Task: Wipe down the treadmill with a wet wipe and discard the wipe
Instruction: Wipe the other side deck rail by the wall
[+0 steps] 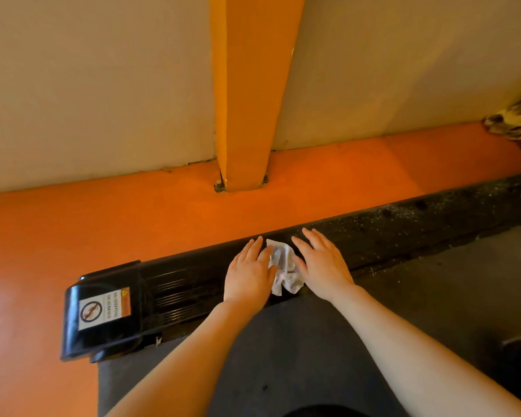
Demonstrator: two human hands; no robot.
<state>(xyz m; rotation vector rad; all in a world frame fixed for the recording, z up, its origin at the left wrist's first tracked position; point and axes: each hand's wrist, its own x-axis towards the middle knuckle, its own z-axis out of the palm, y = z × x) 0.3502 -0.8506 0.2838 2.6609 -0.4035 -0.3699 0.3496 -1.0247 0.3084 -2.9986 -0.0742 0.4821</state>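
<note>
Head view, looking down. One black treadmill side rail (193, 284), long axis running from lower left of frame up toward right edge; capped end at lower left pointing left. One warning sticker (104, 308) on that cap, print turned sideways. Right portion of rail dusty and speckled; left portion glossy.

One white wet wipe (283, 267), crumpled, lying on rail at frame centre, long axis roughly across the rail. Two hands flat on rail, one either side of wipe. Left hand (248, 273): fingers straight, pressing down, thumb side touching wipe's left edge. Right hand (321, 263): fingers straight and slightly spread, inner edge touching wipe's right side. Neither hand curled round the wipe.

Grey treadmill belt (313, 341) below rail, under both forearms. Orange floor (133, 224) beyond rail. One orange post (247, 100) at top centre, against beige wall (88, 85).
</note>
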